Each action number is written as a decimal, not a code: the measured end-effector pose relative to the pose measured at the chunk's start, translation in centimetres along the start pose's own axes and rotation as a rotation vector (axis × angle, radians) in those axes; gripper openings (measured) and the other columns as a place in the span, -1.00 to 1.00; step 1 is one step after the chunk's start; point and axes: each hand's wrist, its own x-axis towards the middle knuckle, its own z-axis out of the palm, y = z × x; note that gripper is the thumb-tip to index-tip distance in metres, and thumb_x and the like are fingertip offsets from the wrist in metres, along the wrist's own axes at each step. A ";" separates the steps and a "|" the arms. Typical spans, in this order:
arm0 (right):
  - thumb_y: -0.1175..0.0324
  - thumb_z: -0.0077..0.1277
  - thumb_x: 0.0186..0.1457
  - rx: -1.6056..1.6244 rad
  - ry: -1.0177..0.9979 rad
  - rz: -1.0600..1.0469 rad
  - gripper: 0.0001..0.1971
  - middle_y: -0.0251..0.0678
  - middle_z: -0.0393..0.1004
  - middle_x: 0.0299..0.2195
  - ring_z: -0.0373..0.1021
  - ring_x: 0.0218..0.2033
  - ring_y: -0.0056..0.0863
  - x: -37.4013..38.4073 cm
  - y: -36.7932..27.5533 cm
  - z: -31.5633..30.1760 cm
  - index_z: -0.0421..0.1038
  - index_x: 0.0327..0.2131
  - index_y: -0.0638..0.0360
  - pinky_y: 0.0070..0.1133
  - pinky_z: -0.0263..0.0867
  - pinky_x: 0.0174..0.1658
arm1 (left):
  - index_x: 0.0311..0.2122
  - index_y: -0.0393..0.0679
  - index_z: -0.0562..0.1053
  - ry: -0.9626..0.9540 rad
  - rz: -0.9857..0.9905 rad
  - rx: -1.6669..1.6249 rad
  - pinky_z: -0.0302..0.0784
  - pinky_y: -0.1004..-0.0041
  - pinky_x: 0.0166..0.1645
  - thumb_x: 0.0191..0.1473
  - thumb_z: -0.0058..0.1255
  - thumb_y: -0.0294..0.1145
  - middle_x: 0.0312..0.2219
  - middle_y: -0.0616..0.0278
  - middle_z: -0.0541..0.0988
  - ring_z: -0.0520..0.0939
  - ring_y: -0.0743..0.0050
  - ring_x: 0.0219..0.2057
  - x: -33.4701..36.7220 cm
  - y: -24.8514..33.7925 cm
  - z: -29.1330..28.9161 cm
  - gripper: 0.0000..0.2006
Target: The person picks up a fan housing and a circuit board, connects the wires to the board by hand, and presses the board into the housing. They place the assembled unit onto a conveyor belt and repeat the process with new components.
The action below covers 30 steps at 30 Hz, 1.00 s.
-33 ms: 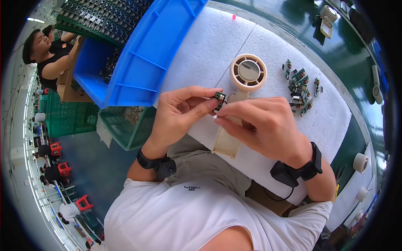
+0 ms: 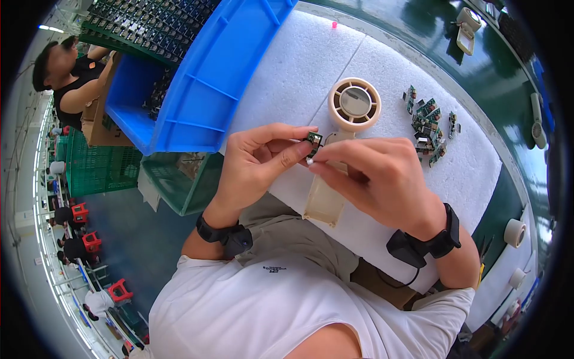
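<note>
My left hand (image 2: 254, 164) pinches a small green circuit board (image 2: 315, 139) between thumb and fingertips. Close against it, my right hand (image 2: 379, 179) grips a tiny white connector plug (image 2: 310, 161) with thumb and forefinger. The plug sits at the board's lower end; whether it is seated there I cannot tell. Beneath both hands lies a cream handheld fan (image 2: 354, 105), its round grille at the far end and its opened handle toward me. Dark thin wires run near the board, partly hidden by my fingers.
Several loose circuit boards (image 2: 428, 128) lie on the white foam sheet (image 2: 287, 66) at right. A blue bin (image 2: 206, 84) stands at left, with a rack of boards (image 2: 149, 27) beyond and a green crate (image 2: 185, 185) below. Another person works at far left.
My right fingertips and the white plug have shifted slightly up toward the circuit board. My left hand stays in nearly the same place.
</note>
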 end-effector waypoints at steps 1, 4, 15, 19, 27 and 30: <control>0.51 0.23 0.02 0.010 0.023 0.076 -0.87 -0.37 0.48 -0.60 0.32 -0.70 -0.63 -0.1 -0.2 0.0 0.57 -0.31 0.13 -0.65 0.22 -0.60 | -0.05 -0.36 0.55 0.001 0.001 0.001 0.65 0.47 -0.09 0.13 0.10 -0.67 -0.21 0.09 0.65 0.67 0.45 -0.20 -0.1 0.0 0.1 -0.75; 0.52 0.22 0.02 0.027 0.069 0.228 -0.88 -0.35 0.52 -0.55 0.34 -0.69 -0.61 0.0 -0.5 -0.2 0.58 -0.31 0.15 -0.64 0.24 -0.59 | -0.06 -0.34 0.55 0.055 0.047 -0.031 0.66 0.44 -0.07 0.14 0.08 -0.68 -0.19 0.08 0.63 0.67 0.43 -0.19 -0.3 -0.2 0.6 -0.75; 0.54 0.23 -0.01 -0.134 0.084 0.120 -0.85 -0.36 0.49 -0.47 0.42 -0.57 -0.56 0.2 -0.6 -0.5 0.58 -0.30 0.16 -0.62 0.34 -0.51 | -0.06 -0.28 0.56 0.141 0.296 0.208 0.68 0.40 -0.09 0.13 0.04 -0.73 -0.14 0.03 0.60 0.66 0.36 -0.17 -1.3 -1.2 1.5 -0.73; 0.53 0.24 -0.03 -0.124 0.097 0.120 -0.86 -0.37 0.49 -0.47 0.44 -0.54 -0.54 0.3 -0.6 -0.3 0.57 -0.33 0.16 -0.61 0.37 -0.47 | -0.07 -0.26 0.57 0.152 0.330 0.242 0.67 0.45 -0.11 0.11 0.07 -0.75 -0.15 0.05 0.61 0.68 0.36 -0.19 -1.1 -1.4 1.4 -0.71; 0.55 0.22 -0.05 -0.157 0.045 0.062 -0.86 -0.36 0.42 -0.52 0.44 -0.52 -0.45 0.3 -0.4 -0.6 0.53 -0.36 0.14 -0.55 0.38 -0.47 | -0.11 -0.28 0.58 0.191 0.538 0.590 0.63 0.49 -0.19 0.05 0.12 -0.76 -0.20 -0.03 0.63 0.68 0.33 -0.23 -1.4 -1.4 1.8 -0.72; 0.54 0.21 -0.04 -0.157 0.055 0.044 -0.87 -0.35 0.41 -0.52 0.44 -0.52 -0.42 0.4 -0.4 -0.8 0.52 -0.36 0.14 -0.53 0.38 -0.47 | -0.12 -0.27 0.59 0.200 0.569 0.638 0.62 0.49 -0.22 0.02 0.15 -0.76 -0.23 -0.02 0.65 0.68 0.31 -0.26 -1.3 -1.2 1.8 -0.71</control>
